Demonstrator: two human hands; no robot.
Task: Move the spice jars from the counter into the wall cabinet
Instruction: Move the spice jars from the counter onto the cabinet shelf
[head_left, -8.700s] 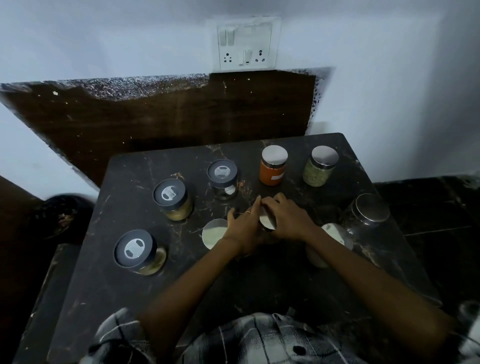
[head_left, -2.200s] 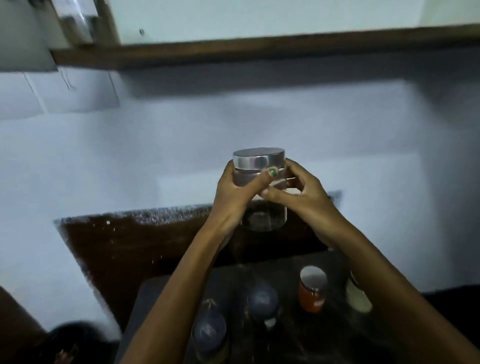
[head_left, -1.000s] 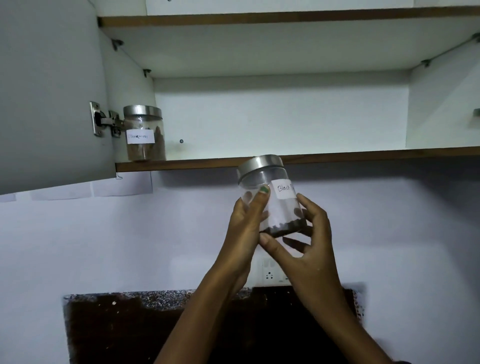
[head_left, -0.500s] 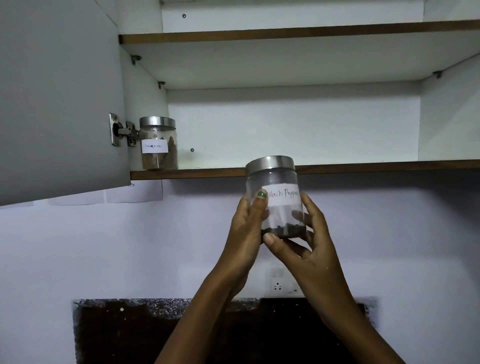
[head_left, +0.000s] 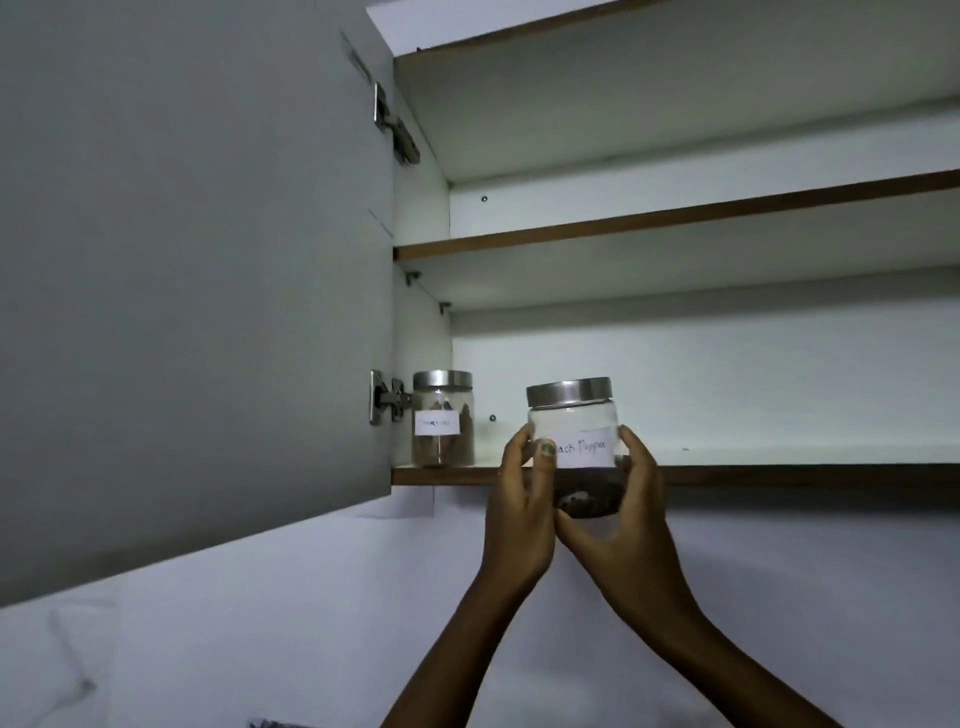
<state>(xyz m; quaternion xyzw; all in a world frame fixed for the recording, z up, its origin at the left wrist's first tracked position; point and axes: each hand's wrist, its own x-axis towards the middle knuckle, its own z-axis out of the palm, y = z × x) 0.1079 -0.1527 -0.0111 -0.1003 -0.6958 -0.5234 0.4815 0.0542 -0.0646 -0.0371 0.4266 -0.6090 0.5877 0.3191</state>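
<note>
Fingers of left hand (head_left: 522, 499) and right hand (head_left: 631, 512) wrapping black pepper jar (head_left: 574, 447) from both sides; jar standing upright, base dipping just below shelf edge (head_left: 779, 474); shelf lying beyond fingers, so jar needing lift then push forward; other jar (head_left: 443, 418) sitting left of fingers on shelf.

Head-worn view, close, angled up into wall cabinet (head_left: 675, 332).

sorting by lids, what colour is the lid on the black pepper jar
Silver, brushed metal lid on the black pepper jar; head view.

"Black Pepper" on held jar (head_left: 574, 415)
</note>
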